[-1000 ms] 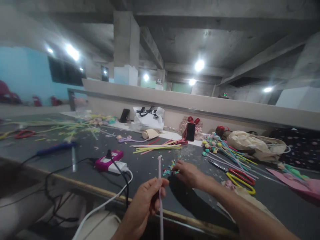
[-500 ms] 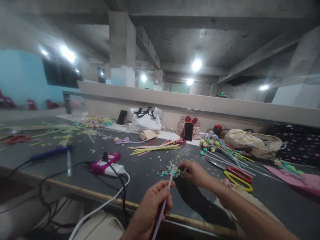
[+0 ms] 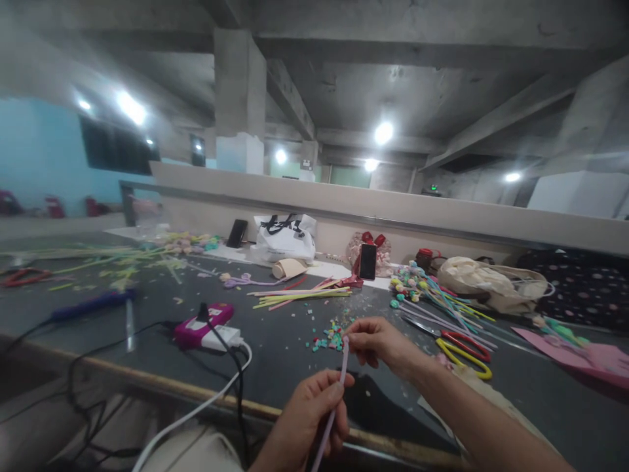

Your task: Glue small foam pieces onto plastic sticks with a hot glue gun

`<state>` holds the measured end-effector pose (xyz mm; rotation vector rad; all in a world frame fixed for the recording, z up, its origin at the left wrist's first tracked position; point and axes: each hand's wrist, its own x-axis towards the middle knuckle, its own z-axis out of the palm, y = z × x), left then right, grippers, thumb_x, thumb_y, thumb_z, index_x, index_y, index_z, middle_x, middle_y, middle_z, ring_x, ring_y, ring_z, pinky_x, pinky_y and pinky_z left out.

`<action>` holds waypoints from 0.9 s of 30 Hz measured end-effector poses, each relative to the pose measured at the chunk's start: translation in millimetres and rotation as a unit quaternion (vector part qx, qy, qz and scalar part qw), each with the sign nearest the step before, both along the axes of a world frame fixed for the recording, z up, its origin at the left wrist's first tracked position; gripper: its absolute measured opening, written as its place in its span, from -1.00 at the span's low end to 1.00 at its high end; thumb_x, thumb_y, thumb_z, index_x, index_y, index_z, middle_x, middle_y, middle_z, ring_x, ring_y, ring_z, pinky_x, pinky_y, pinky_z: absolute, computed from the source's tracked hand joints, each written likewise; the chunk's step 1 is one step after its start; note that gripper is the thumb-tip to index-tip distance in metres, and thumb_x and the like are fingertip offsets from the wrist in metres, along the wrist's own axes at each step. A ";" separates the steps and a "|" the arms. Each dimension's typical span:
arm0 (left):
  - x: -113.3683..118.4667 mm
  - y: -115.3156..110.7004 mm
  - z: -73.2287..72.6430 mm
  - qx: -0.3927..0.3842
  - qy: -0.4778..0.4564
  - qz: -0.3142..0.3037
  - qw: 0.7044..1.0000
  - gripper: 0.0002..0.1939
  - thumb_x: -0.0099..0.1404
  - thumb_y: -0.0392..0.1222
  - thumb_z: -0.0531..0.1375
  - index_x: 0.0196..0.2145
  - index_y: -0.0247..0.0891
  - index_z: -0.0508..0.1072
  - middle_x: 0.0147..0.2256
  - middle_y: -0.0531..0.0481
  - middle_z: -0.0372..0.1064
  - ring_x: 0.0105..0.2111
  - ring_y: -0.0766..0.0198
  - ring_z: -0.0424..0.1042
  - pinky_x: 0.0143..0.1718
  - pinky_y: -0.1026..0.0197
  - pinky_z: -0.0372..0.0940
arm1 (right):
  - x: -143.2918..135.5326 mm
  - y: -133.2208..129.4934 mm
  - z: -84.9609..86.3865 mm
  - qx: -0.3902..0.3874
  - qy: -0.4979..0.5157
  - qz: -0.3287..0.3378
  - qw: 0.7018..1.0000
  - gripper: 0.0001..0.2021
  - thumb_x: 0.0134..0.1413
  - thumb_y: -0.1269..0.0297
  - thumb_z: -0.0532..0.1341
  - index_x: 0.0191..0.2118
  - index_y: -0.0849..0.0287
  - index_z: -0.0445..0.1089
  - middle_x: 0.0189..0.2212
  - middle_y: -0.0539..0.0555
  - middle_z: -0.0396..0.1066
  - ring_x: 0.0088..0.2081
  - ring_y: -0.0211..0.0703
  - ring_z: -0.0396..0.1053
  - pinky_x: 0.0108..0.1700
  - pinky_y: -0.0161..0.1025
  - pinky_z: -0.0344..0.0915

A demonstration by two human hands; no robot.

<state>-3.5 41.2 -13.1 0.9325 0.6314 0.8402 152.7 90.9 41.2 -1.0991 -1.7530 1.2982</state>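
My left hand [image 3: 314,410] is closed around a thin lilac pipe cleaner [image 3: 343,367], which slants up and away from me. At its upper tip, the thumb and forefinger of my right hand [image 3: 374,339] are pinched together. Anything between those fingertips is too small to make out. Just beyond the tip lies a scatter of tiny turquoise, red and yellow pieces [image 3: 327,339] on the dark table [image 3: 289,328].
Yellow and pink stems [image 3: 299,296] lie ahead. To the right are red-and-yellow-handled scissors [image 3: 464,351] and a bunch of coloured stems with small round heads [image 3: 415,278]. A magenta power block [image 3: 204,324] with cables and a purple glue gun [image 3: 93,305] sit left.
My right hand has come from the pile of tiny pieces to the pipe cleaner's tip. My left hand and the pipe cleaner have shifted slightly right and down.
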 end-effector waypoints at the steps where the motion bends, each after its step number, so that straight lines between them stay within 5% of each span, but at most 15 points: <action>1: 0.1 -1.1 0.7 -0.002 0.002 0.004 1.000 -0.74 0.09 -0.08 0.07 -0.31 -0.31 0.26 -0.78 0.15 0.26 -0.84 0.50 0.14 -0.85 0.50 -0.06 | 0.4 0.0 0.6 -0.001 0.009 0.000 1.000 -0.81 -0.16 0.24 0.15 -0.40 0.24 0.35 -0.60 -0.07 0.27 -0.69 -0.44 0.19 -0.74 -0.49 -0.01; 11: -4.9 -0.1 7.7 0.005 0.020 0.042 0.999 -0.75 0.10 -0.08 0.06 -0.32 -0.31 0.28 -0.77 0.17 0.23 -0.84 0.52 0.13 -0.84 0.51 -0.10 | 1.1 -2.2 1.0 0.005 0.018 0.009 1.000 -0.76 -0.09 0.22 0.10 -0.27 0.20 0.32 -0.55 -0.06 0.29 -0.68 -0.45 0.20 -0.74 -0.49 0.01; 16: -0.3 0.3 8.6 0.015 0.033 0.032 0.999 -0.77 0.07 -0.08 0.09 -0.37 -0.29 0.28 -0.73 0.14 0.27 -0.80 0.51 0.19 -0.83 0.52 -0.07 | -6.3 -1.4 -0.1 0.023 -0.024 0.020 0.999 -0.80 -0.14 0.20 0.15 -0.43 0.25 0.34 -0.71 -0.12 0.19 -0.72 -0.45 0.13 -0.72 -0.49 0.02; 22: -4.0 5.0 16.2 0.019 0.011 0.073 0.997 -0.80 0.03 -0.08 0.14 -0.52 -0.29 0.27 -0.72 0.19 0.21 -0.80 0.57 0.12 -0.81 0.52 -0.05 | 4.9 -15.1 6.5 0.074 -0.144 0.009 0.987 -0.77 -0.05 0.23 0.05 -0.31 0.24 0.33 -0.61 -0.05 0.28 -0.68 -0.40 0.20 -0.70 -0.47 0.06; 27: -23.3 6.4 25.0 -0.027 -0.027 0.137 0.990 -0.81 0.00 -0.11 0.16 -0.45 -0.27 0.31 -0.71 0.21 0.18 -0.79 0.58 0.11 -0.80 0.53 -0.06 | 30.5 -37.5 -1.7 0.156 -0.308 -0.029 0.938 -0.82 -0.09 0.37 0.06 -0.38 0.24 0.38 -0.53 0.02 0.30 -0.53 -0.29 0.27 -0.51 -0.39 0.14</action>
